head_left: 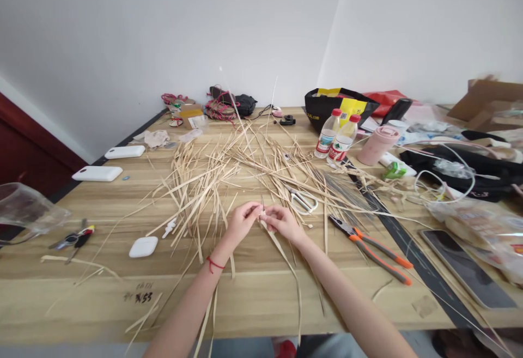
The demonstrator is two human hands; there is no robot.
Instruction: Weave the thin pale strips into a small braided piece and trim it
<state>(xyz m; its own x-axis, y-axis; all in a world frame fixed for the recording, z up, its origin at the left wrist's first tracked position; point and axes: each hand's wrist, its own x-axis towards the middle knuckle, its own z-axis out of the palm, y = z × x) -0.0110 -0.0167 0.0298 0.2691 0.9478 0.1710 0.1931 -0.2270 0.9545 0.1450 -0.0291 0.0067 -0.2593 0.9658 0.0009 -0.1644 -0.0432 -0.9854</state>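
At the middle of the table my left hand (245,219) and my right hand (281,222) meet, fingertips pinched together. Between them is the end of a flat straw strip (291,262), whose long tail hangs from my right fingers over the near table edge. A thin dark wire-like piece (262,200) pokes up from the pinch; its lower end is hidden by my fingers. White-handled scissors (304,202) lie just beyond my right hand. To the right rest pliers (373,246) with orange and grey handles. Loose straw strips (204,170) spread beyond both hands.
Two water bottles (342,139), a pink cup (379,144) and a black bag (339,108) stand at the back right. A phone (466,268) lies at the right. On the left are a white earphone case (143,247), keys (73,238) and a clear plastic container (30,208).
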